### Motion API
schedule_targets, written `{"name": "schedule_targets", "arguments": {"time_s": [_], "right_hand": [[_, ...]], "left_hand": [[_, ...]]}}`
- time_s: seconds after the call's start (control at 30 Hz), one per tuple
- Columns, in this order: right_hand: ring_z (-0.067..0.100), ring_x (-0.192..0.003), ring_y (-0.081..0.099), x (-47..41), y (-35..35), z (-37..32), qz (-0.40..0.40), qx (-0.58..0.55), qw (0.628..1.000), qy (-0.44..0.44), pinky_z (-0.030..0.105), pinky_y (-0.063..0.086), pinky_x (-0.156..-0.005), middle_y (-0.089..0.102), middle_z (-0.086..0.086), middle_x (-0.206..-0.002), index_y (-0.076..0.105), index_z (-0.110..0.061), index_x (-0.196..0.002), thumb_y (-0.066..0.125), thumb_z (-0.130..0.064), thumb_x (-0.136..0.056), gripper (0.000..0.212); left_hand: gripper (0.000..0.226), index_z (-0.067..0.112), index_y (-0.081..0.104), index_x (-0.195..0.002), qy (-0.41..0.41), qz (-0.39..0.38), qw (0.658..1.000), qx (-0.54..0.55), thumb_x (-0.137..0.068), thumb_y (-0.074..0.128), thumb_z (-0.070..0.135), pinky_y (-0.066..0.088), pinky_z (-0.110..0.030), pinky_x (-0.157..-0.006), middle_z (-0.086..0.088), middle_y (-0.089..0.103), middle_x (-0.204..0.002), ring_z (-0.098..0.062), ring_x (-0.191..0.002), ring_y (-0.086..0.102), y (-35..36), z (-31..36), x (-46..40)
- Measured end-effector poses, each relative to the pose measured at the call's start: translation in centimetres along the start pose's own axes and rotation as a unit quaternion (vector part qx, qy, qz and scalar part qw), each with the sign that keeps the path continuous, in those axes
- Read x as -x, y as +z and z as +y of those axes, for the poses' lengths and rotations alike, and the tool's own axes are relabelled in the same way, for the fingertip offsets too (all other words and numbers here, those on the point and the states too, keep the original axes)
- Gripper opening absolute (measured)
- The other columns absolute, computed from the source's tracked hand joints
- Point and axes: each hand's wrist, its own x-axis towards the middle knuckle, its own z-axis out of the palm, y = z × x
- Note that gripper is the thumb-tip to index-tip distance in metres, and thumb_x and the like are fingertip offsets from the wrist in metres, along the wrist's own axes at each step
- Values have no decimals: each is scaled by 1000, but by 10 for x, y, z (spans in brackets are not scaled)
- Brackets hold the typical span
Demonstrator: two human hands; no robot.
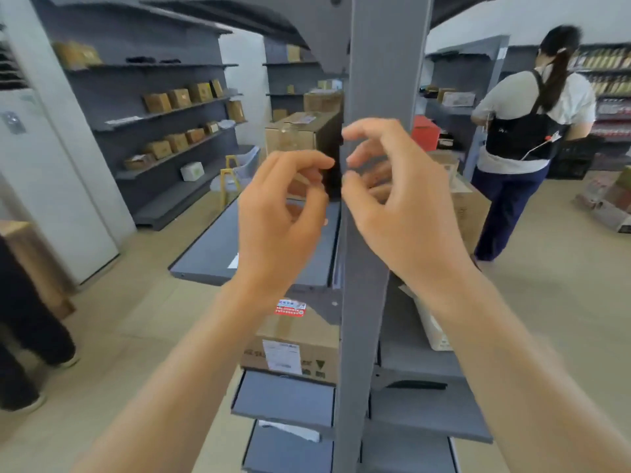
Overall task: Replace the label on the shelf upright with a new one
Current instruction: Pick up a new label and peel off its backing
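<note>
Head view: hands hide upright; label unseen.

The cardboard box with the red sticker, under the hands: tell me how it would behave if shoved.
The cardboard box looks broad and squat, so it would probably slide, not tip. It sits flat on a grey shelf of smooth metal, which likely offers little grip. Its weight cannot be judged; the sealed flaps suggest contents.

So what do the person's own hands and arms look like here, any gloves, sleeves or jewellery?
Both are bare. The left hand and right hand wear no gloves, and no rings show on the fingers in view. The forearms are uncovered right down to the bottom of the head view, with no sleeve cuffs, watch or wristband visible. No markings show on either one.
</note>
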Motion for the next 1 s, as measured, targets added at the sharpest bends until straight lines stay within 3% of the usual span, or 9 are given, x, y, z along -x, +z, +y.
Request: {"name": "schedule_targets", "arguments": {"time_s": [0.13,0.27,0.4,0.5,0.57,0.67,0.8,0.9,1.0], "right_hand": [[11,-77,64,-5,63,-11,-50,8,999,1,27,56,-74,70,-6,-95,76,-20,-104,61,-4,-92,25],[13,-82,60,-13,120,13,-181,71,978,76,37,55,-92,68,-10,-99,77,-20,-116,60,-5,-95,32],[19,-107,65,-9,162,36,-269,119,950,108,41,55,-100,73,0,-119,76,-20,-123,58,-5,-96,35],[26,-125,60,-4,178,50,-308,157,930,123,38,53,-102,70,3,-131,73,-19,-128,59,-8,-97,36],[28,-129,58,0,182,58,-319,180,922,128,38,52,-101,67,4,-138,71,-20,-131,61,-15,-98,35],[26,-143,48,7,185,67,-329,199,913,133,40,46,-109,60,2,-149,66,-21,-138,62,-28,-100,39],[24,-157,25,14,182,69,-373,226,894,103,43,36,-118,57,1,-152,73,-14,-128,56,-30,-105,33],[23,-154,29,17,181,70,-364,206,903,93,40,33,-120,60,1,-149,75,-16,-128,56,-23,-104,31],[19,-146,37,17,179,71,-342,178,916,111,33,33,-117,59,1,-147,77,-21,-125,59,-20,-101,29]], "left_hand": [[34,26,68,-99,-90,32,995,-27,-89,55,-3,63,-41,-66,3,62,-94,-23,-79,70,-53,-45,-5],[33,34,68,-97,-189,-45,972,-132,-92,59,3,49,-6,-76,9,66,-101,-13,-88,68,-84,-87,-2],[27,26,76,-108,-243,-163,935,-200,-95,60,9,52,-28,-87,7,64,-107,-17,-96,65,-97,-125,14],[25,26,76,-113,-242,-199,918,-242,-97,61,15,46,-26,-81,4,68,-116,-17,-92,58,-97,-146,28],[24,25,75,-117,-225,-215,913,-263,-97,61,20,43,-26,-81,3,70,-121,-20,-105,61,-95,-156,34],[30,18,70,-127,-202,-248,904,-284,-101,60,28,38,-30,-104,-1,66,-134,-25,-130,52,-91,-166,39],[42,21,61,-139,-180,-336,876,-294,-103,51,42,9,-35,-126,-3,49,-155,-25,-152,29,-88,-170,47],[53,23,57,-142,-172,-375,866,-281,-96,61,49,21,-41,-123,0,43,-158,-28,-152,26,-95,-167,49],[54,31,60,-138,-162,-385,861,-291,-88,72,46,45,-39,-110,6,47,-152,-19,-136,48,-102,-165,48]]}}
